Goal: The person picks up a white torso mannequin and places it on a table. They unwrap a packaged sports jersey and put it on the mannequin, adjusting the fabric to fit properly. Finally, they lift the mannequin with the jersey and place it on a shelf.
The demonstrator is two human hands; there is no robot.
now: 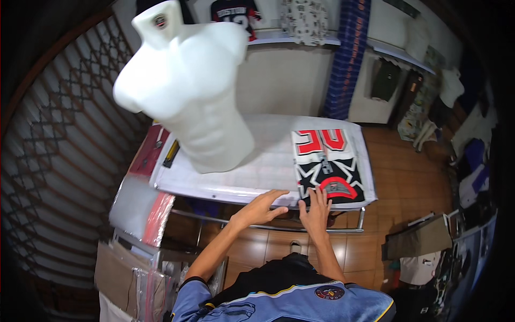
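A folded sports jersey (332, 167), white, black and red with stars and large numerals, lies on the right part of a white-covered table (273, 161). Its red-edged collar faces me. My right hand (316, 209) is at the jersey's near left edge, its fingers spread and over the black fabric; whether they press on it I cannot tell. Just left of the jersey, my left hand (264, 207) hovers at the table's front edge with thumb and fingers apart, holding nothing. A white male torso mannequin (201, 96) stands on the table's left half.
Left of the mannequin lies a black and yellow object (172, 153). Plastic-wrapped garments (139, 205) are stacked at the table's left. A metal rail (257, 227) runs below the front edge. Clothes hang along the back wall, and more garments (418, 237) lie at the right.
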